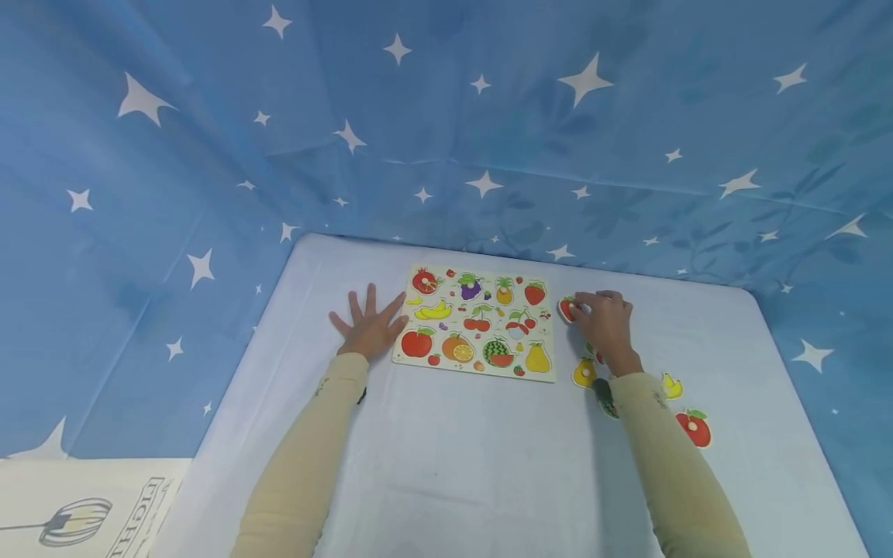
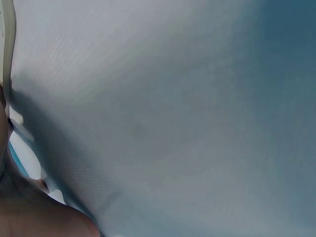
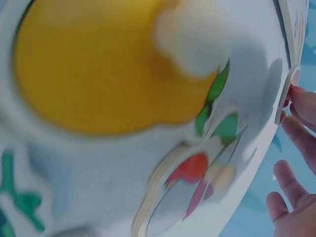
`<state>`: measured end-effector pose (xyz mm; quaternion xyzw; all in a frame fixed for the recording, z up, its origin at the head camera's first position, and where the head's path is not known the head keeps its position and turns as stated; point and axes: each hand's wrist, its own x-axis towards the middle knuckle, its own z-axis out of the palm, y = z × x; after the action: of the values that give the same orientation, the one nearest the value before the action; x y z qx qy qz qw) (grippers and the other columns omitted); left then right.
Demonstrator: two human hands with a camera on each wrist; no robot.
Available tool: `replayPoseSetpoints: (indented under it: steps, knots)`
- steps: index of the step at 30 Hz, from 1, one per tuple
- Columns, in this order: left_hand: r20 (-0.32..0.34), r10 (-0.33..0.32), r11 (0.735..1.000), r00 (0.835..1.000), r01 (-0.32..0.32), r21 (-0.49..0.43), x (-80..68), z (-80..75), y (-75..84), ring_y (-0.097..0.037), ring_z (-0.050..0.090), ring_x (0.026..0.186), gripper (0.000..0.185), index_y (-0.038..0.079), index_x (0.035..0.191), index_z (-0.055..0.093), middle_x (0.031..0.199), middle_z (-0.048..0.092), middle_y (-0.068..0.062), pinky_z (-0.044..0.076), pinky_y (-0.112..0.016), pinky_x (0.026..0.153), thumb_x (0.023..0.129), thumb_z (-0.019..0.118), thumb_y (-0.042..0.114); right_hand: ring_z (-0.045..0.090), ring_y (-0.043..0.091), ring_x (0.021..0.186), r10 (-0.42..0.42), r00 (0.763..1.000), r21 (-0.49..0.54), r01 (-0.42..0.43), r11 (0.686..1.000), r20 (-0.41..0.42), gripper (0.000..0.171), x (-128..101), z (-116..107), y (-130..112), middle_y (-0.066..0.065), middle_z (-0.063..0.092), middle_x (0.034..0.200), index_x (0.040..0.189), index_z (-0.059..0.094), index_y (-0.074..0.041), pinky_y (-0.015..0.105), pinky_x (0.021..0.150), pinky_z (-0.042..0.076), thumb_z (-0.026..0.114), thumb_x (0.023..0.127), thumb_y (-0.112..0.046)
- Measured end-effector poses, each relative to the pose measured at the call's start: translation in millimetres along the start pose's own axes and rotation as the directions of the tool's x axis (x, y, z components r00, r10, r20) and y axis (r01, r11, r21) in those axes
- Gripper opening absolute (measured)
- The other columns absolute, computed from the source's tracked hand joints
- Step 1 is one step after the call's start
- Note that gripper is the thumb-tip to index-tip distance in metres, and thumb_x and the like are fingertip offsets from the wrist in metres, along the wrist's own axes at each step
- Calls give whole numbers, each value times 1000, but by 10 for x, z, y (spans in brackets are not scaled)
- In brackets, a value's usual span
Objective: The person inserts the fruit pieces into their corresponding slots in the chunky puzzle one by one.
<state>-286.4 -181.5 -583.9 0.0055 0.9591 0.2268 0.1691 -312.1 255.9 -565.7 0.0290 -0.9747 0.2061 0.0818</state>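
Note:
A fruit puzzle board [image 1: 453,314] lies flat on the table, printed with fruits such as bananas, grapes, an apple and a watermelon. Spread out at its left side, my left hand [image 1: 370,329] touches the board's edge with thumb and finger. Part of that hand [image 2: 39,215] and the board's edge [image 2: 8,44] show in the left wrist view. Right of the board, my right hand [image 1: 605,329] pinches a red strawberry puzzle piece [image 1: 567,310] between thumb and finger. The right wrist view shows this piece [image 3: 285,96] tilted up, its other fingers [image 3: 289,182] extended.
Loose knobbed pieces lie on the right: a yellow pear [image 1: 584,373], a watermelon [image 1: 608,407] partly under the sleeve, bananas [image 1: 672,386] and an apple [image 1: 694,428]. A cherry piece [image 3: 190,170] lies beyond the pear. A blue starry curtain [image 1: 446,116] borders the white table [image 1: 481,465].

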Motion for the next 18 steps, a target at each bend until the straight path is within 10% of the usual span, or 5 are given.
replayPoseSetpoints:
  steps: [18]
  knots:
    - [-31,3,1000,1000,-4,-27,-23,-10,8,-50,-25,157,69,35,172,22,178,-16,-16,-20,-80,111,110,45,54,48,51,135,-33,998,29,32,999,47,20,215,188,-347,25,73,126,117,78,2,70,110,31,75,102,-10]
